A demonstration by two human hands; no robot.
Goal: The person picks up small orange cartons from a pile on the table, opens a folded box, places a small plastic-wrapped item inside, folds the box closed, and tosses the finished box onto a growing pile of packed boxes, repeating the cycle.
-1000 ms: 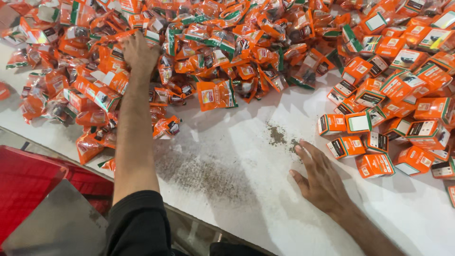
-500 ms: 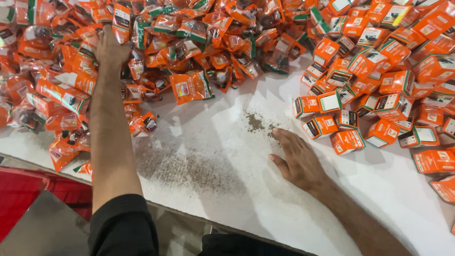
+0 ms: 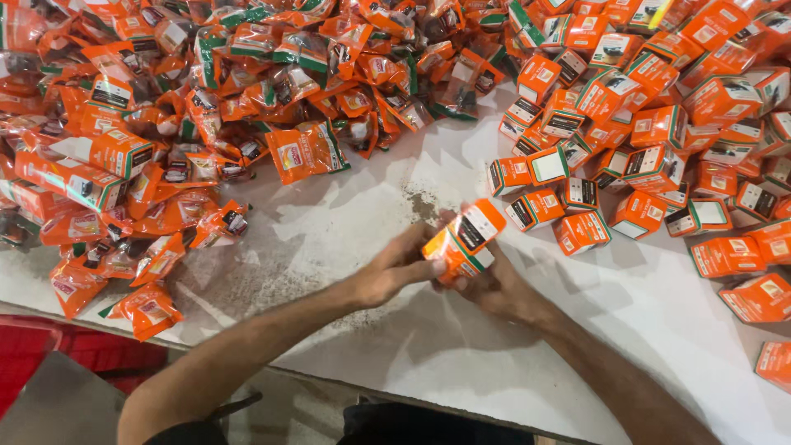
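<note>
Head view, orange box (image 3: 464,243) between left hand (image 3: 394,270), right hand (image 3: 494,284)

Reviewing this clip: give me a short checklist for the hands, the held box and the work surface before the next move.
1. Left hand on the orange box: ok, fingers touch its near end.
2. Right hand supporting the box from below: ok.
3. Box flap closed: cannot tell, blurred.
4. Bare white table under the hands: ok.
5. Dark spilled grains beside the hands: not ok, table is dirty there.
6. Box pile and pouch pile apart: ok.
</note>
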